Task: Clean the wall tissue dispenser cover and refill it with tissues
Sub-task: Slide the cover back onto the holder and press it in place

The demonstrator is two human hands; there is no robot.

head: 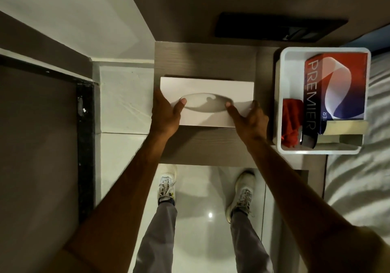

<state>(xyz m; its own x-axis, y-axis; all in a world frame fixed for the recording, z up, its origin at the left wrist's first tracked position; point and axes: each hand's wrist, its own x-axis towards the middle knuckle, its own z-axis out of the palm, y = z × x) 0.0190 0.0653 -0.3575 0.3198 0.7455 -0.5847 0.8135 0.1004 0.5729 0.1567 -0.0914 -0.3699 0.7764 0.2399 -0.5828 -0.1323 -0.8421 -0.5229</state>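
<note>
A white rectangular tissue dispenser cover (209,86) with an oval slot lies flat on a grey wooden bedside table (202,146). My left hand (165,114) grips its left end, thumb resting by the slot's left tip. My right hand (249,118) grips its right end, thumb by the slot's right tip. A red and blue "PREMIER" tissue box (335,86) and a red cloth (291,120) sit in a white tray (280,95) to the right.
The tray also holds a dark bottle (307,139) and beige sponge blocks (346,127). A black wall bracket (278,26) hangs above the table. A bed with white sheets (363,177) lies at right; my shoes stand on glossy floor tiles (202,188) below.
</note>
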